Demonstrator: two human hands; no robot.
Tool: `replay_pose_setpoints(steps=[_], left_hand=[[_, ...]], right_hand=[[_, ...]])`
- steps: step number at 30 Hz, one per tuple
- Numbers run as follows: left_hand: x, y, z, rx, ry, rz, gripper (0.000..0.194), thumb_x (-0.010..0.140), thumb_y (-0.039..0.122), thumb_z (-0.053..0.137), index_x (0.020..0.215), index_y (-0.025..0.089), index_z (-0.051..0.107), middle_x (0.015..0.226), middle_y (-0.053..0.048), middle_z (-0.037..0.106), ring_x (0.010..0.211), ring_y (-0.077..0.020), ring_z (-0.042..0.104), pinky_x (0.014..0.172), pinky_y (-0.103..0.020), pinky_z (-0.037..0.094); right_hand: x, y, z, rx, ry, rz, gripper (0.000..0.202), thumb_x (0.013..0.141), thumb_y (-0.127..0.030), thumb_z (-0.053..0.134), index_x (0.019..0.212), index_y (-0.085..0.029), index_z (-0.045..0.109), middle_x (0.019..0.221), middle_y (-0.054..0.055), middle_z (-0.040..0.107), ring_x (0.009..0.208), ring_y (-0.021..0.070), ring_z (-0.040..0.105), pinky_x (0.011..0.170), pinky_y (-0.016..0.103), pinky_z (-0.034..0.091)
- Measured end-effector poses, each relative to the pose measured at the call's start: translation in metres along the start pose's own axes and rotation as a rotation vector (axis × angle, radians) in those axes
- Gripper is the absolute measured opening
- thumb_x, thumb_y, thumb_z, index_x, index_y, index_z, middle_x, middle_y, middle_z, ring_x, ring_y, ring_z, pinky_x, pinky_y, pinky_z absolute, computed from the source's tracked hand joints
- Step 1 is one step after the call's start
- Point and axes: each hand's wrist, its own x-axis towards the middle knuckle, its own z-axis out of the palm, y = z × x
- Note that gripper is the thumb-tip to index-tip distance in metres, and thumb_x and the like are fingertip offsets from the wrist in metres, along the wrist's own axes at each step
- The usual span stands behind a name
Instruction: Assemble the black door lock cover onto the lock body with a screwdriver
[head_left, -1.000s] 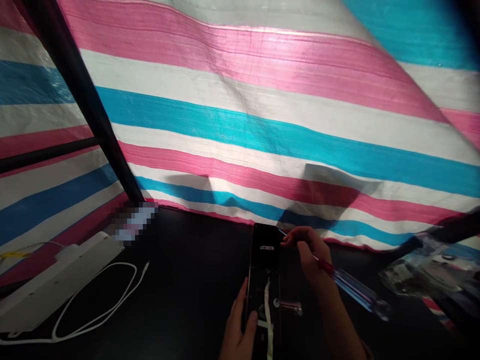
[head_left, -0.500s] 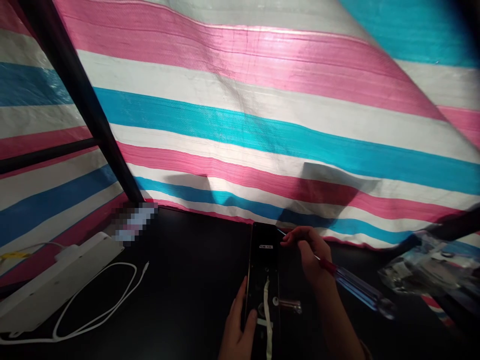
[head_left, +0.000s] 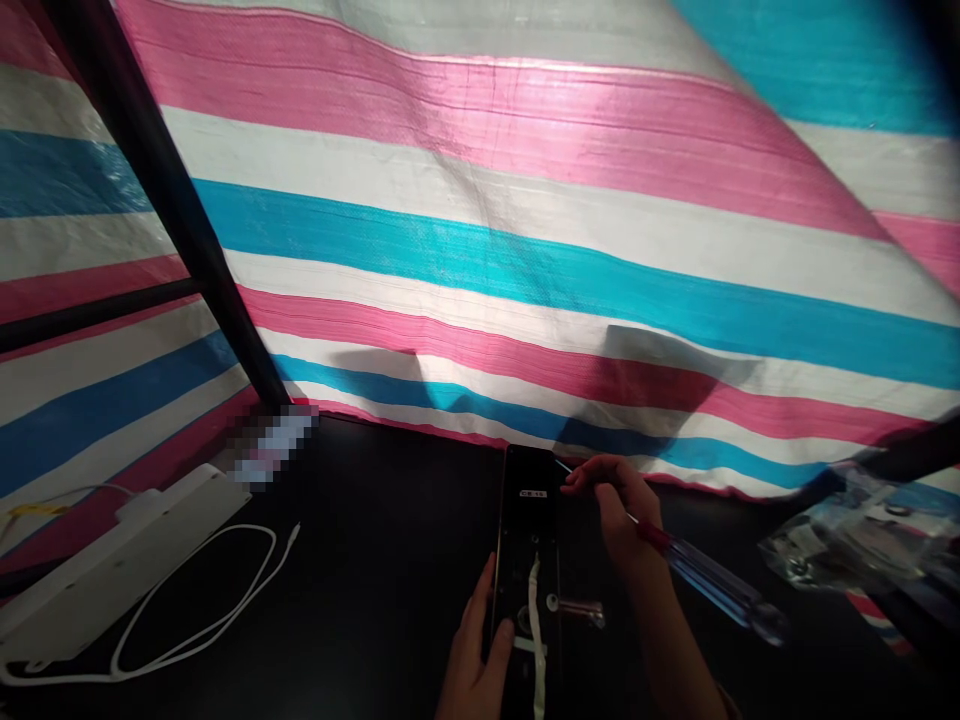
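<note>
A long, narrow dark panel (head_left: 531,465) lies on the black table. It bears a small white label (head_left: 533,494) and a pale strip (head_left: 535,610) down its lower half. My left hand (head_left: 476,650) grips its lower left edge, thumb over the face. My right hand (head_left: 626,510) is closed round the shaft of a screwdriver (head_left: 724,588), whose red and clear handle points down to the right. The thin tip reaches the panel's upper right edge; I cannot tell what it touches. A short metal cylinder (head_left: 581,610) sticks out beside the panel's right edge.
On the left lie a white power strip (head_left: 135,570) and a looped white cable (head_left: 202,625). Clear plastic bags (head_left: 862,530) with small parts sit at the right. A striped sheet (head_left: 480,250) and a black frame bar (head_left: 172,200) rise behind the table (head_left: 375,560).
The view has shifted very slightly. The screwdriver handle has moved a little left and down; both hands keep their places.
</note>
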Motion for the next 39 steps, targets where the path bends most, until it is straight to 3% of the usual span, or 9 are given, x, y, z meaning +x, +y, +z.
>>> replay_pose_setpoints(steps=[7, 11, 15, 17, 20, 26, 31, 39], left_hand=[[0.000, 0.000, 0.001, -0.016, 0.009, 0.010, 0.062, 0.100, 0.053, 0.047, 0.156, 0.028, 0.037, 0.164, -0.005, 0.036, 0.151, -0.0265, 0.032, 0.125, -0.042, 0.026], [0.001, 0.001, 0.001, -0.017, 0.015, 0.016, 0.062, 0.099, 0.053, 0.048, 0.155, 0.029, 0.039, 0.164, -0.005, 0.037, 0.151, -0.0270, 0.033, 0.125, -0.042, 0.027], [0.001, 0.003, 0.000, -0.005, -0.003, 0.006, 0.062, 0.099, 0.053, 0.046, 0.156, 0.028, 0.037, 0.164, -0.006, 0.036, 0.151, -0.0266, 0.032, 0.125, -0.042, 0.026], [0.001, 0.004, 0.000, -0.002, -0.008, 0.003, 0.063, 0.100, 0.053, 0.045, 0.156, 0.028, 0.036, 0.164, -0.006, 0.036, 0.151, -0.0265, 0.032, 0.124, -0.042, 0.026], [0.001, 0.004, 0.001, -0.011, -0.005, 0.010, 0.062, 0.100, 0.052, 0.046, 0.156, 0.028, 0.036, 0.163, -0.006, 0.038, 0.151, -0.0268, 0.033, 0.124, -0.042, 0.027], [0.000, 0.000, 0.000, -0.015, 0.008, 0.035, 0.060, 0.100, 0.051, 0.046, 0.155, 0.029, 0.038, 0.163, -0.005, 0.038, 0.151, -0.0266, 0.034, 0.125, -0.042, 0.026], [0.000, -0.002, 0.000, 0.001, 0.005, 0.035, 0.061, 0.100, 0.051, 0.046, 0.155, 0.028, 0.038, 0.163, -0.006, 0.038, 0.151, -0.0257, 0.034, 0.125, -0.041, 0.026], [0.001, -0.002, -0.004, -0.012, -0.031, 0.046, 0.059, 0.100, 0.047, 0.047, 0.156, 0.029, 0.037, 0.163, -0.005, 0.038, 0.150, -0.0264, 0.034, 0.125, -0.042, 0.027]], right_hand=[[0.003, -0.006, 0.007, -0.099, 0.012, 0.017, 0.010, 0.076, -0.022, 0.055, 0.083, -0.021, 0.061, 0.075, 0.001, 0.068, 0.070, 0.0202, 0.071, 0.068, 0.034, 0.061], [0.016, -0.015, 0.007, -0.257, 0.031, 0.024, 0.017, 0.080, -0.033, 0.061, 0.093, -0.022, 0.060, 0.081, 0.003, 0.071, 0.072, 0.0215, 0.071, 0.065, 0.033, 0.058], [0.028, -0.030, -0.005, -0.705, -0.028, -0.020, 0.029, 0.086, -0.047, 0.061, 0.069, -0.023, 0.061, 0.061, 0.000, 0.064, 0.059, 0.0188, 0.062, 0.056, 0.029, 0.044], [0.030, -0.034, -0.010, -0.782, -0.093, 0.009, 0.041, 0.088, -0.054, 0.059, 0.061, -0.024, 0.059, 0.052, 0.000, 0.058, 0.051, 0.0175, 0.056, 0.050, 0.029, 0.036], [0.029, -0.034, -0.012, -0.737, -0.135, 0.021, 0.043, 0.087, -0.058, 0.059, 0.061, -0.023, 0.061, 0.051, 0.001, 0.060, 0.049, 0.0175, 0.055, 0.047, 0.029, 0.033], [0.020, -0.027, -0.013, -0.711, -0.092, 0.006, 0.037, 0.080, -0.057, 0.068, 0.068, -0.022, 0.065, 0.059, 0.001, 0.065, 0.056, 0.0185, 0.060, 0.053, 0.029, 0.038], [0.013, -0.026, -0.014, -0.682, -0.048, -0.013, 0.037, 0.081, -0.056, 0.067, 0.067, -0.022, 0.063, 0.056, 0.000, 0.062, 0.054, 0.0172, 0.056, 0.053, 0.028, 0.039], [0.009, -0.018, -0.014, -0.678, -0.087, 0.010, 0.035, 0.080, -0.054, 0.068, 0.067, -0.022, 0.063, 0.057, 0.000, 0.062, 0.055, 0.0177, 0.056, 0.051, 0.028, 0.039]])
